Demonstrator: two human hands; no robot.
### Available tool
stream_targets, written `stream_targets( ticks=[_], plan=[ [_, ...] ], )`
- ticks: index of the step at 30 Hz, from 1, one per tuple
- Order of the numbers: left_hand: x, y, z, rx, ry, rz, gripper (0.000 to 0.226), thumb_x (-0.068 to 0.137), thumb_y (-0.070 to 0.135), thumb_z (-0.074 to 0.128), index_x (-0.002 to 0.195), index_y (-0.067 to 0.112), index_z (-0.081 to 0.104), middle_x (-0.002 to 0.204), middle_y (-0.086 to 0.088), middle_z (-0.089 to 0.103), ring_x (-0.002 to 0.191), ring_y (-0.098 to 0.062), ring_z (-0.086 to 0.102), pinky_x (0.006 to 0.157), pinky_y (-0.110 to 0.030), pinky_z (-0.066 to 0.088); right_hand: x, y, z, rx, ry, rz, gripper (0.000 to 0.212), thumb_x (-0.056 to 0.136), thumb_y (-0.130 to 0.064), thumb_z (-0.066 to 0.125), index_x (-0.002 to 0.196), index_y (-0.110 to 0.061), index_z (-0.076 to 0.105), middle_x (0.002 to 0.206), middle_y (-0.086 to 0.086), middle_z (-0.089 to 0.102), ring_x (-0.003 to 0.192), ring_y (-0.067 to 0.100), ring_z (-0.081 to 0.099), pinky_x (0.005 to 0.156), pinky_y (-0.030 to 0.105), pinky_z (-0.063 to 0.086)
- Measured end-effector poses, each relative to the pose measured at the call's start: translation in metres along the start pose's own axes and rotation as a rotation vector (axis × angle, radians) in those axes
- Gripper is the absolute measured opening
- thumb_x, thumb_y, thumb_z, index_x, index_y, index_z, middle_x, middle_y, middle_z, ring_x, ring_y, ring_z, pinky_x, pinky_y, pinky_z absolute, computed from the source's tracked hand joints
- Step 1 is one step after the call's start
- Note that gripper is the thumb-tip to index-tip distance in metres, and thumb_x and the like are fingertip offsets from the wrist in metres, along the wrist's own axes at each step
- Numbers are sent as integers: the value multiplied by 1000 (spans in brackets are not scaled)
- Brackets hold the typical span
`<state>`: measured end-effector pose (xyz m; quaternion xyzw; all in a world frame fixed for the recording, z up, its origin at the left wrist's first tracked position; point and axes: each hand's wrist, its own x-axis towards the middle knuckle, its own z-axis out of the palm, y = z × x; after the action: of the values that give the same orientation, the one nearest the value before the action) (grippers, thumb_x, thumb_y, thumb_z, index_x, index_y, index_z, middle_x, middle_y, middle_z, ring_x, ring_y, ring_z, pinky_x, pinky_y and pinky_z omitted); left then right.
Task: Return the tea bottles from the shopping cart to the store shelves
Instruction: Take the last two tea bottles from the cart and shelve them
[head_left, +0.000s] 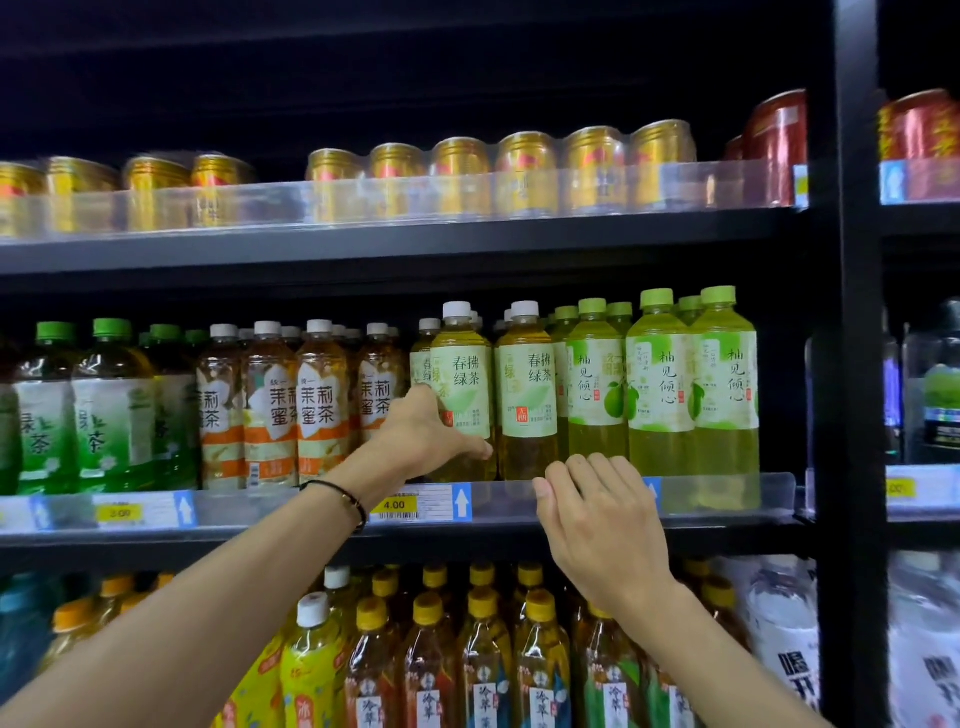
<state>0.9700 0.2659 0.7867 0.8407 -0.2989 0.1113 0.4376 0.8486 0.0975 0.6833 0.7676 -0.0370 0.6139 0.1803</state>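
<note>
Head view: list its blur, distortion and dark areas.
Head view: sharp around the left hand on the green tea bottle; gold cans and edges are smeared; wide-angle bending tilts the shelf rail; space above the cans is nearly black.

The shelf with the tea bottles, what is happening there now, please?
A person is restocking the middle shelf. The left hand grips a white-capped green tea bottle at the front of its row, standing upright on the shelf. The right hand is open and empty, resting at the clear front rail below the neighbouring bottles. The shopping cart is not in view.
</note>
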Motion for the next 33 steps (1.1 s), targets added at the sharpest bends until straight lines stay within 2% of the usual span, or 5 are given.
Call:
stream_targets(
  ticks=[11,17,24,29,33],
  plan=[
    [8,-2,8,12,-13,58,55,74,24,94,111,19,54,107,0,67,93,-10,65,70,-24,55,9,-6,-17,177,-127,79,40,107,-32,30,87,-18,61,77,-3,59,70,19,53,67,36,45],
    [5,-3,5,-62,3,85,74,75,30,93,128,18,43,113,4,64,100,-10,64,75,-22,55,50,-12,-28,309,-333,352,37,103,-35,48,132,-12,49,118,4,58,102,20,59,73,28,49],
    [2,-7,10,-52,131,136,69,75,29,94,126,15,50,124,-6,62,105,-19,67,83,-34,63,91,6,-16,466,-495,376,37,97,-26,66,121,-5,48,117,12,65,99,27,66,75,33,55],
    [1,-7,11,-53,121,176,56,76,24,93,116,17,55,116,0,68,89,-1,64,55,-6,50,82,9,-2,490,-432,359,45,93,-32,71,125,-12,48,121,9,63,110,27,60,85,37,52],
    [-2,-4,11,-42,116,152,58,77,26,92,121,14,56,118,-1,68,97,-8,67,64,-14,56,81,12,-4,522,-467,390,46,93,-33,71,130,-14,50,126,8,62,116,27,57,95,44,51]
  ],
)
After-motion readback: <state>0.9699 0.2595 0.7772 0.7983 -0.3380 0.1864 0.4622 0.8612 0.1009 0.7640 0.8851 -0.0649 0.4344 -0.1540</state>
